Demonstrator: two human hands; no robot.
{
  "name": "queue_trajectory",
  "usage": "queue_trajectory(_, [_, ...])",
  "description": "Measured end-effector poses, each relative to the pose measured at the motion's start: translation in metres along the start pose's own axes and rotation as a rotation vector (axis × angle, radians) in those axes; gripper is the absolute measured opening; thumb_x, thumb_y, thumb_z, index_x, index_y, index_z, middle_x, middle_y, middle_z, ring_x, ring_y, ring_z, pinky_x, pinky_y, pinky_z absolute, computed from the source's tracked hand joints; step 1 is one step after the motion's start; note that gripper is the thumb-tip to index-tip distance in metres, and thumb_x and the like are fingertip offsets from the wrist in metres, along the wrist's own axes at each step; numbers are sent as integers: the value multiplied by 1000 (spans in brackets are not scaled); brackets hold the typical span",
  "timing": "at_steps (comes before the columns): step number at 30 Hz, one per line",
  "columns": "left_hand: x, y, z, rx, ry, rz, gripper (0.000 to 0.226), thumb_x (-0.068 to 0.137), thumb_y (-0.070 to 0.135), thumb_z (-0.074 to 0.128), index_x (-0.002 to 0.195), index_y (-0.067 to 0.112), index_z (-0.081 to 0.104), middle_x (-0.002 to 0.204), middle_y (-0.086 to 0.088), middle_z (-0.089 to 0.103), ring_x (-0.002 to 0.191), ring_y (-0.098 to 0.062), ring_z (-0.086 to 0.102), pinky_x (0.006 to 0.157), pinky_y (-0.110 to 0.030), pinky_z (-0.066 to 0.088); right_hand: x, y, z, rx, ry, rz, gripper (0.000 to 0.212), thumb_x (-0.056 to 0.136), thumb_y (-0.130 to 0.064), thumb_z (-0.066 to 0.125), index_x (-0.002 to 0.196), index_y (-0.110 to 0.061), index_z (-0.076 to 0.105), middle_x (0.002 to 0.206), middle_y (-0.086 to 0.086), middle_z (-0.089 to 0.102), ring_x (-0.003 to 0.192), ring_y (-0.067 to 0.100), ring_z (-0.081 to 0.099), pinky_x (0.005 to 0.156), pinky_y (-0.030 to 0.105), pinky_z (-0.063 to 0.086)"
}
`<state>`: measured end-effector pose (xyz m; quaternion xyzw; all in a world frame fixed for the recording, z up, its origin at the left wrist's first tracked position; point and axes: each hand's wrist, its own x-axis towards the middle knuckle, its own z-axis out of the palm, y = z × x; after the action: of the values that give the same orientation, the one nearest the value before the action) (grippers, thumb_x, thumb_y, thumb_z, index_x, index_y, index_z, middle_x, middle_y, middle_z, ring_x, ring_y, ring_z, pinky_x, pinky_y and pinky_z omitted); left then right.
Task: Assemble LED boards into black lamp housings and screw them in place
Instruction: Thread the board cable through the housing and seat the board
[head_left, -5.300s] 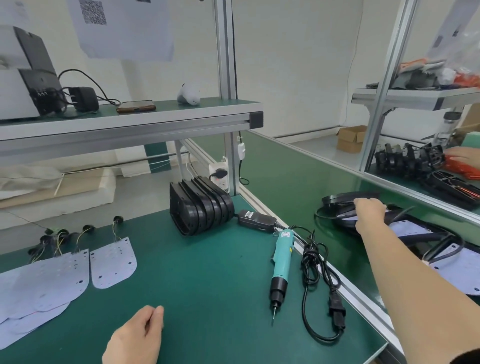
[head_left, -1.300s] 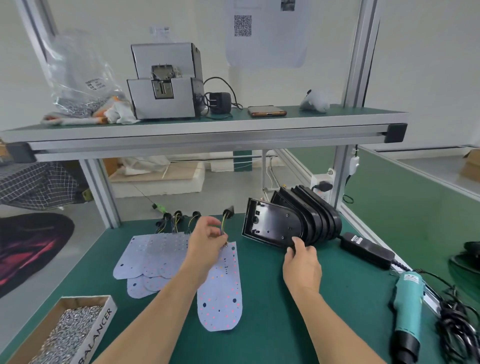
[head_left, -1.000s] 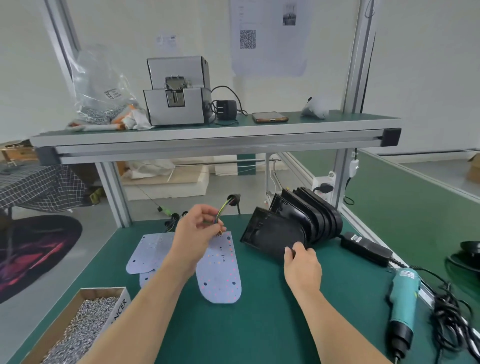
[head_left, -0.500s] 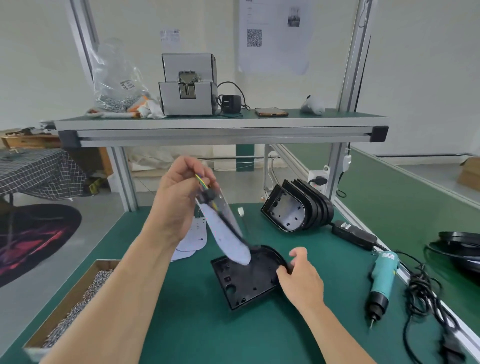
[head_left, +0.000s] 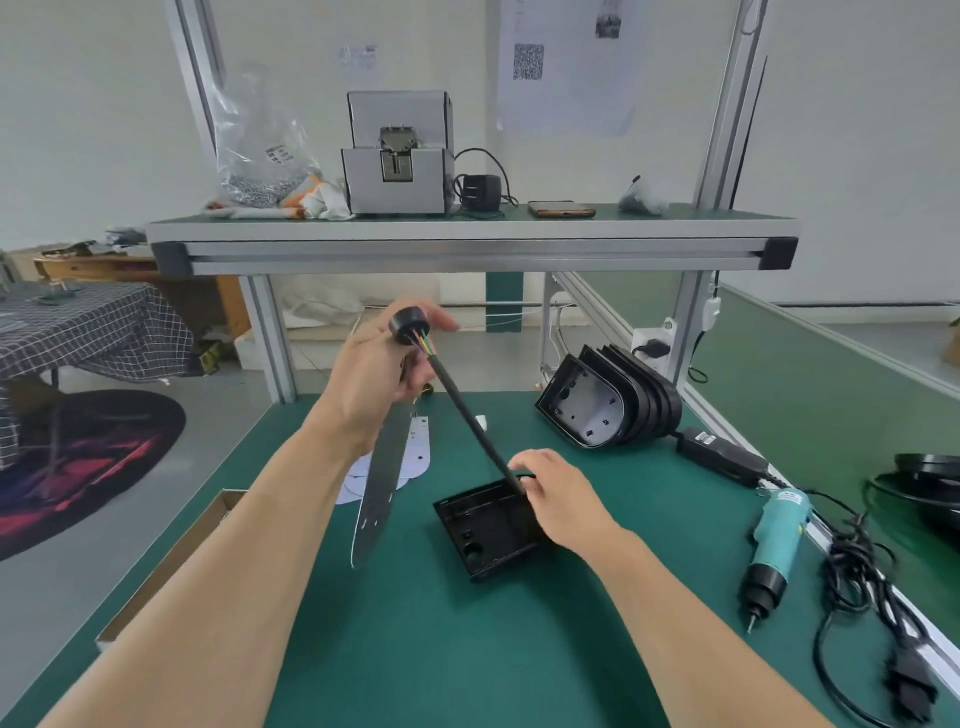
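A black lamp housing (head_left: 483, 535) lies open side up on the green bench. My right hand (head_left: 558, 499) grips its far edge, where a black sleeved cable (head_left: 467, 421) runs down into it. My left hand (head_left: 379, 374) is raised above the bench and holds an LED board (head_left: 379, 488) by its top, so the board hangs edge-on. The cable's round black grommet (head_left: 404, 325) sits at my left fingertips. More LED boards (head_left: 415, 452) lie flat behind. A row of stacked black housings (head_left: 608, 400) leans at the back right.
A teal electric screwdriver (head_left: 776, 540) with its black cord (head_left: 862, 587) lies at the right edge. A cardboard box (head_left: 171, 561) sits at the left edge. A black power adapter (head_left: 722, 457) lies behind the screwdriver. The overhead shelf (head_left: 467, 244) carries a screw feeder.
My left hand lifted an LED board off the pile and turned it edge-on, cable trailing. My right hand pulled one housing from the row, laid it flat, and moved to its far edge.
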<state>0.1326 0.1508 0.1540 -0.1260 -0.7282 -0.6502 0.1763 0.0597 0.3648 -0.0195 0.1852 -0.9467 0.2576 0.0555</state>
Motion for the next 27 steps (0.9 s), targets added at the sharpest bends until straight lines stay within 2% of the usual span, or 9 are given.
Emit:
queue_trajectory(3, [-3,-7,1,29,-36,-35,35,103,14,34,98,13,68,64,-12,41,49,-13,33,47,-22,28,7,-9,-2,14,-155,-46,74,97,2,41,157,-38,23,155,-11,28,119,23,51,101,36,43])
queue_trajectory(5, [-2,-4,8,62,-98,-4,35,102,15,35,93,15,68,66,-14,42,50,-12,34,47,-17,32,14,-20,6,77,-209,-66,66,98,5,44,157,-19,30,159,6,31,129,33,48,105,39,43])
queue_trajectory(7, [1,1,13,106,-157,24,34,102,15,36,91,14,68,66,-14,43,51,-12,34,48,-17,32,21,-25,7,121,-185,12,43,99,7,45,141,1,52,144,25,49,130,41,48,108,43,43])
queue_trajectory(10, [12,-3,10,260,-196,7,33,103,15,40,85,6,66,53,-2,41,47,-10,33,49,-20,32,25,-30,0,544,17,123,30,98,3,50,116,-5,72,108,17,67,98,31,62,90,38,48])
queue_trajectory(13, [25,-33,1,500,-212,-90,36,101,22,52,83,-7,61,55,5,44,54,-13,39,59,-27,39,25,-43,-30,1156,245,179,23,97,3,57,87,-5,76,80,12,63,73,23,56,70,27,51])
queue_trajectory(17, [35,-86,-6,885,-233,-208,23,91,19,56,74,6,64,70,-10,63,66,-27,56,70,-35,52,18,-54,-85,909,664,12,22,107,-19,47,92,-15,63,66,4,70,58,18,68,52,23,53])
queue_trajectory(19, [36,-109,-3,1057,-302,-287,24,90,21,56,68,10,57,72,-10,66,67,-26,58,67,-34,51,12,-55,-104,877,721,-52,29,107,-33,44,88,-18,60,62,3,68,48,16,62,45,22,46])
queue_trajectory(23, [32,-147,9,1182,-463,-466,32,90,34,61,70,11,50,69,-4,53,67,-22,50,69,-33,46,0,-55,-107,845,634,-13,40,105,-41,42,76,-18,58,49,4,60,37,15,45,40,21,37])
queue_trajectory(27, [23,-165,20,1169,-481,-558,47,89,42,67,65,13,38,63,-1,41,56,-16,38,54,-29,32,-6,-46,-83,893,510,120,43,106,-40,44,75,-14,56,47,4,57,38,16,42,40,22,36])
